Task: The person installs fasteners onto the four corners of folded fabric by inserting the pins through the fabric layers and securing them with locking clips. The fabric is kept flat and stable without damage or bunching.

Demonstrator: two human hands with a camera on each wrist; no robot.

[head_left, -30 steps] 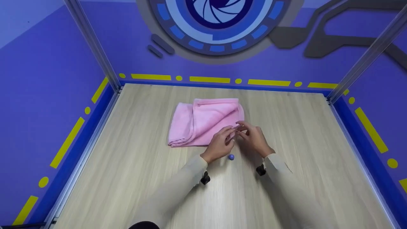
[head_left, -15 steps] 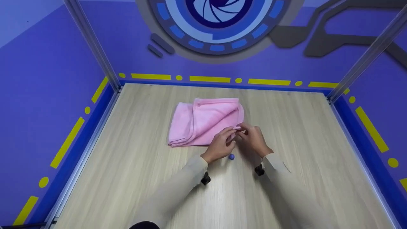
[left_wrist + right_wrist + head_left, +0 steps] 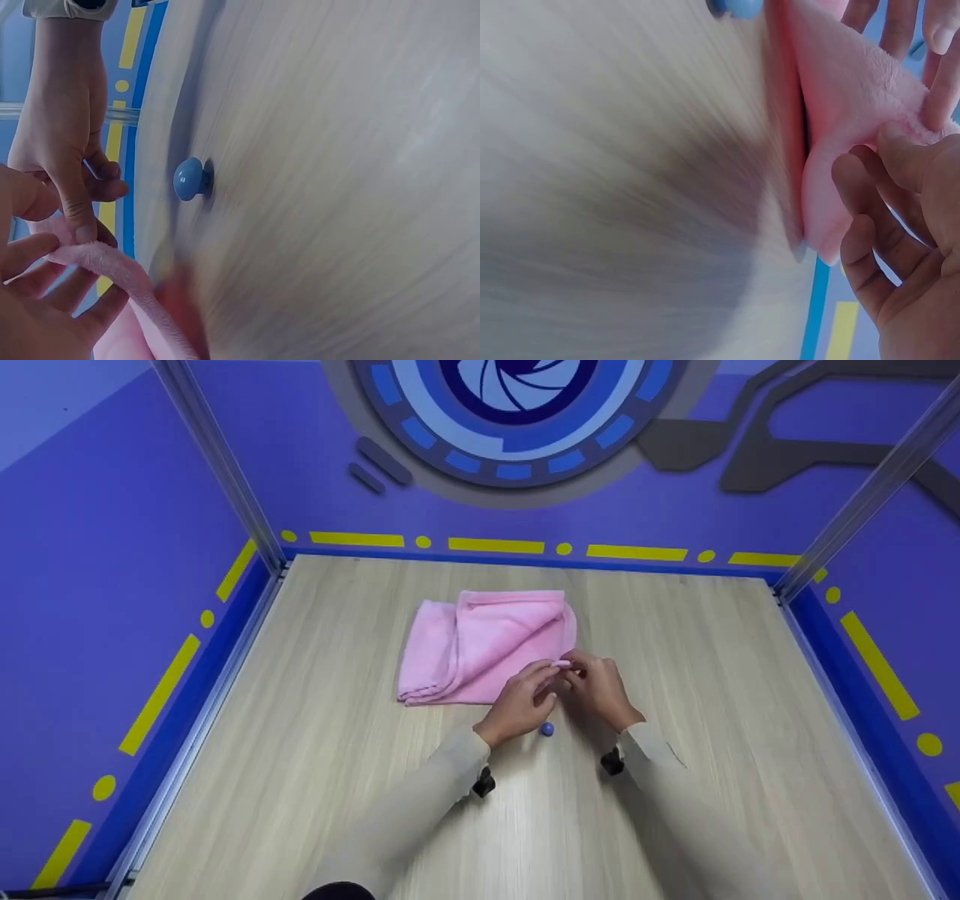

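A folded pink towel point(image 3: 495, 641) with a soft pile lies on the wooden table. Its near right corner is lifted between the two hands. My left hand point(image 3: 516, 706) holds the raised edge with its fingertips; in the left wrist view several of its fingers point(image 3: 69, 289) lie along the hem. Opposite it, my right hand point(image 3: 606, 690) pinches the same corner between thumb and forefinger, as the right wrist view shows, its other fingers loosely curled. A small blue mushroom-shaped knob point(image 3: 189, 180) rests on the table just below the left hand, touching neither hand.
The light wooden tabletop point(image 3: 337, 780) is bounded by purple-blue panels with yellow dashes point(image 3: 495, 545) at the back and both sides. Metal posts point(image 3: 217, 465) stand at the back corners. Black wrist devices point(image 3: 484, 782) sit under both sleeves.
Over the last second the right hand's fingers have closed in on the towel corner, and the pinched edge shows between both hands. The towel body and blue knob stay in place.
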